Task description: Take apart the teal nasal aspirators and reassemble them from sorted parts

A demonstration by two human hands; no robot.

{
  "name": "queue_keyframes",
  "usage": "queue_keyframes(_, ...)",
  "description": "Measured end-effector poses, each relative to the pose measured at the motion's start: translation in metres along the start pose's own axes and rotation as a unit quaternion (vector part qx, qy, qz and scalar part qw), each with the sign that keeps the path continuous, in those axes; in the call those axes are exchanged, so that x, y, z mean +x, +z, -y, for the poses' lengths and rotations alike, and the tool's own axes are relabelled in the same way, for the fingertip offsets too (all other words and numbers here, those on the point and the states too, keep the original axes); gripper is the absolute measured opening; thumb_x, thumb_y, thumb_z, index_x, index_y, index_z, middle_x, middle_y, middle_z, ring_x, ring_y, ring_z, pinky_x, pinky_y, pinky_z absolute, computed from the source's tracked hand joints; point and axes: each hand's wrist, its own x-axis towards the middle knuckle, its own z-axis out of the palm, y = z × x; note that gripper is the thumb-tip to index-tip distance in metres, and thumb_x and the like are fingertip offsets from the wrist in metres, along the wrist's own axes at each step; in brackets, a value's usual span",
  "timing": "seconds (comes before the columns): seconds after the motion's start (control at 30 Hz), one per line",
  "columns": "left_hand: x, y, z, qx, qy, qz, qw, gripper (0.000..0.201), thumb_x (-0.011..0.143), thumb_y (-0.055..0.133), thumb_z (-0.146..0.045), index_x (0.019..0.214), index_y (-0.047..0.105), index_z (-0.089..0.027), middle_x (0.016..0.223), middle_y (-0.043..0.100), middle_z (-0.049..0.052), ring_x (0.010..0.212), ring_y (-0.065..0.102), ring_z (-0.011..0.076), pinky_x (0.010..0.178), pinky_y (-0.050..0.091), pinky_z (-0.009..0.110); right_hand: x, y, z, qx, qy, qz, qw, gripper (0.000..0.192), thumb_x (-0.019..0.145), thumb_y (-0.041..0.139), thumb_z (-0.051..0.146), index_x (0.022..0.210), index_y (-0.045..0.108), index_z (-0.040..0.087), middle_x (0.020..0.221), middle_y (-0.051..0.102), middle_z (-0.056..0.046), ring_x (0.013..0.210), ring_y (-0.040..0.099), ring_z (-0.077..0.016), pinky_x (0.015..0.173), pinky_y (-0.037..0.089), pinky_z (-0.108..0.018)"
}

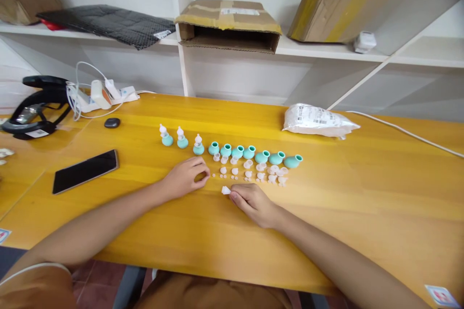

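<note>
A row of small teal rubber bulbs [250, 152] runs across the middle of the yellow table [362, 193]. Three bulbs at its left end [181, 140] carry white tips. In front of the row lie several small clear and white caps and tips [253, 174]. My right hand [253, 203] pinches a small white tip [225, 190] at its fingertips, just below these parts. My left hand [186, 177] rests on the table with fingers curled by the leftmost small parts; whether it holds something is hidden.
A black phone [86, 170] lies at the left, with a small black oval [112, 122], a power strip with cables [105, 96] and a black stand [34, 106] behind. A white plastic bag [319, 120] sits at the back right. Cardboard boxes [228, 24] fill the shelves.
</note>
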Motion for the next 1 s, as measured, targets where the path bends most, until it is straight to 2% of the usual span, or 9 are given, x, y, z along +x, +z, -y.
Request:
queue_keyframes(0.13, 0.001, -0.003, -0.003, -0.063, -0.012, 0.004, 0.998, 0.008, 0.101, 0.064, -0.021, 0.096, 0.071, -0.019, 0.099, 0.072, 0.005, 0.091, 0.067, 0.0186, 0.087, 0.055, 0.031, -0.001, 0.000, 0.000, -0.002, -0.009, 0.005, 1.000, 0.053, 0.125, 0.030, 0.047, 0.085, 0.055, 0.022, 0.076, 0.057, 0.000, 0.067, 0.052, -0.0160, 0.067, 0.040, -0.031)
queue_keyframes(0.23, 0.001, -0.002, -0.006, -0.162, -0.054, 0.009, 0.985, 0.006, 0.097, 0.069, -0.024, 0.095, 0.072, -0.019, 0.094, 0.073, 0.003, 0.081, 0.065, 0.0160, 0.079, 0.054, 0.029, 0.000, 0.000, 0.000, 0.002, -0.012, -0.008, 1.000, 0.050, 0.125, 0.031, 0.046, 0.097, 0.064, 0.021, 0.081, 0.065, -0.002, 0.071, 0.058, -0.0173, 0.070, 0.045, -0.031)
queue_keyframes(0.37, -0.002, 0.004, -0.014, -0.345, -0.127, 0.019, 0.930, 0.021, 0.095, 0.079, -0.037, 0.097, 0.073, -0.017, 0.092, 0.076, 0.005, 0.082, 0.069, 0.0166, 0.078, 0.056, 0.030, 0.000, 0.001, -0.002, 0.006, -0.006, -0.009, 1.000, 0.047, 0.125, 0.034, 0.044, 0.101, 0.066, 0.021, 0.082, 0.066, -0.002, 0.072, 0.061, -0.0173, 0.071, 0.047, -0.030)
queue_keyframes(0.47, -0.003, 0.007, -0.019, -0.416, -0.135, 0.059, 0.898, 0.029, 0.094, 0.084, -0.043, 0.100, 0.077, -0.016, 0.098, 0.080, 0.008, 0.090, 0.073, 0.0188, 0.086, 0.059, 0.033, -0.001, 0.000, -0.003, -0.006, -0.016, 0.012, 1.000, 0.044, 0.125, 0.033, 0.043, 0.102, 0.064, 0.022, 0.089, 0.068, -0.004, 0.076, 0.063, -0.0176, 0.074, 0.049, -0.030)
queue_keyframes(0.57, -0.003, 0.007, -0.021, -0.416, -0.126, 0.086, 0.897, 0.030, 0.096, 0.085, -0.047, 0.100, 0.082, -0.017, 0.102, 0.082, 0.009, 0.095, 0.074, 0.0201, 0.090, 0.058, 0.034, -0.003, -0.001, -0.003, -0.032, -0.026, 0.029, 0.999, 0.042, 0.125, 0.032, 0.042, 0.101, 0.060, 0.022, 0.093, 0.068, -0.005, 0.078, 0.063, -0.0186, 0.075, 0.049, -0.032)
queue_keyframes(0.73, -0.001, 0.004, -0.021, -0.380, -0.085, 0.081, 0.917, 0.031, 0.099, 0.083, -0.050, 0.099, 0.085, -0.019, 0.106, 0.078, 0.010, 0.096, 0.072, 0.0198, 0.090, 0.057, 0.035, -0.003, -0.001, -0.002, -0.043, -0.036, 0.030, 0.998, 0.037, 0.125, 0.033, 0.038, 0.101, 0.057, 0.023, 0.092, 0.067, -0.005, 0.076, 0.060, -0.0187, 0.072, 0.048, -0.032)
queue_keyframes(1.0, -0.002, 0.004, -0.024, -0.371, -0.086, 0.097, 0.919, 0.028, 0.100, 0.081, -0.046, 0.100, 0.083, -0.018, 0.101, 0.077, 0.008, 0.089, 0.069, 0.0180, 0.083, 0.055, 0.032, -0.002, -0.002, -0.001, -0.058, -0.045, 0.031, 0.997, 0.036, 0.125, 0.033, 0.037, 0.101, 0.056, 0.024, 0.090, 0.067, -0.004, 0.074, 0.059, -0.0189, 0.071, 0.046, -0.031)
